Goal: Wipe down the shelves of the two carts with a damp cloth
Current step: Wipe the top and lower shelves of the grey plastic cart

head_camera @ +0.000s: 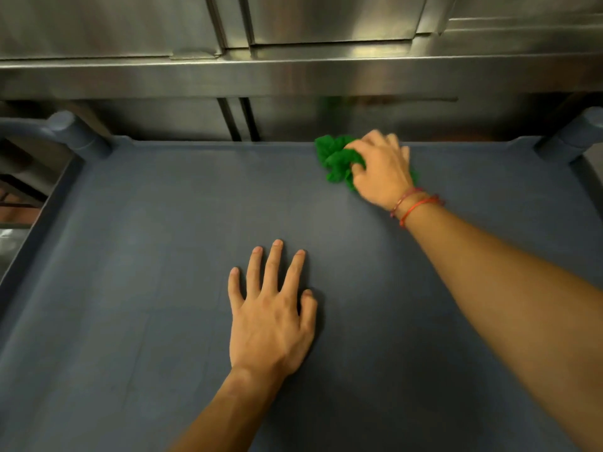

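My right hand (381, 171) grips the bunched green cloth (336, 158) near the far edge of the blue cart shelf (146, 230), where I should press evenly and overlap my strokes into the corners, my left hand (270, 318) lying flat, fingers spread, steadying the cart.

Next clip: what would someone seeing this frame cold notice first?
The bright green cloth stands out, bunched under the right hand near the far edge of the dark blue cart shelf. Next, the left hand lies flat, fingers spread, on the shelf's middle. Red string bracelets circle the right wrist, with brushed steel cabinets behind.
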{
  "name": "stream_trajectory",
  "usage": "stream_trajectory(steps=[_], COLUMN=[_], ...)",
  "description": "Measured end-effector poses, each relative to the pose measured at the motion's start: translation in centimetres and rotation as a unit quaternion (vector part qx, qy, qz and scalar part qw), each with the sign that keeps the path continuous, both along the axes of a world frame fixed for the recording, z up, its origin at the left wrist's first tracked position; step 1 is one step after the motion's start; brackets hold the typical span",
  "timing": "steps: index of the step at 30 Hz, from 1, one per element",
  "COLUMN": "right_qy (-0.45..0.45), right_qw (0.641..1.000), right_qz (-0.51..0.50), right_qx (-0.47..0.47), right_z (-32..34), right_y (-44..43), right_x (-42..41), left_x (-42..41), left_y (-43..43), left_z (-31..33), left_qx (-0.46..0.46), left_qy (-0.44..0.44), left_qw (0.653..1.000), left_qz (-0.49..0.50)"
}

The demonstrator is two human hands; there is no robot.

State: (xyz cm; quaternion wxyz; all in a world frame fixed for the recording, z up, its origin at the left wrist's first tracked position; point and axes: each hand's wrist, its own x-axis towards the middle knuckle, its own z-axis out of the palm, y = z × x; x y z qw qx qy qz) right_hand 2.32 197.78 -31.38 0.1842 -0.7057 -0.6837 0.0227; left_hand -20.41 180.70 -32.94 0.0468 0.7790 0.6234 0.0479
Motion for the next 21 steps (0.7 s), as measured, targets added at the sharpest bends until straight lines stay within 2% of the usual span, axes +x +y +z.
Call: stream_trajectory(steps=[6,15,21], right_qy=[0.043,0.034,0.042], right_qw=[0.999,0.995,0.989], right_qz=[-0.020,0.092,0.131], right_qx=[-0.016,-0.035,-0.048], right_z=[-0.3,-0.2,-0.3], right_y=[-1.7,-18.5,-16.4], right_x=[-0.1,-2.5,-1.2], left_x=[-0.1,0.0,0.0], left_y=[-0.1,-0.2,-0.2], left_z=[0.1,0.3,0.3], left_qx=[-0.007,-0.007,-0.003], left_qy=[0.003,-0.006,-0.001], left_qw=[1.000,1.000,1.000], left_qz=[0.005,0.005,0.005])
